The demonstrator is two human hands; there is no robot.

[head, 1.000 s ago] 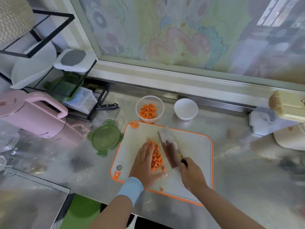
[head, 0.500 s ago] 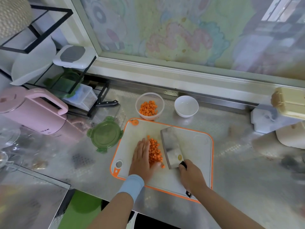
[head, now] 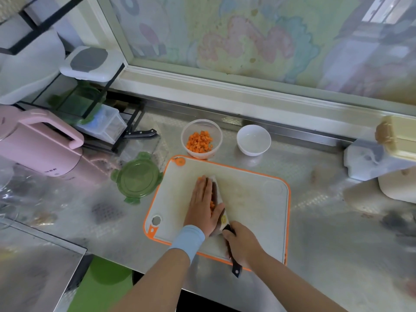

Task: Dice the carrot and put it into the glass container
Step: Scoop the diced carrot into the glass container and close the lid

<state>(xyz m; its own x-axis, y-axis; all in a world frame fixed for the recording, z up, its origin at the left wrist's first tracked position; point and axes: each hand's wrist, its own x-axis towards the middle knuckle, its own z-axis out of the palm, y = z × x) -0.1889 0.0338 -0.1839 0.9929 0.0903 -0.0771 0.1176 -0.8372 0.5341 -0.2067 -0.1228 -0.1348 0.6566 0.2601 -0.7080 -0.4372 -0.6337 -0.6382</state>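
Note:
On the white cutting board with an orange rim (head: 252, 199), my left hand (head: 202, 203) lies flat with straight fingers against a pile of diced carrot (head: 212, 203), most of it hidden between the palm and the cleaver blade (head: 219, 197). My right hand (head: 243, 244) grips the cleaver's black handle, and the blade is pressed up against the carrot pile from the right. The round glass container (head: 202, 138) stands just beyond the board and holds diced carrot.
A white bowl (head: 253, 140) sits to the right of the container. A green lid (head: 137, 177) lies left of the board. A pink kettle (head: 40, 143) and a black rack with boxes stand at the left; a knife (head: 141, 132) lies by the rack. White appliances stand at the right edge.
The cleaver blade has swung left against the carrot pile, and my left hand has closed in, so the dice are now squeezed between palm and blade.

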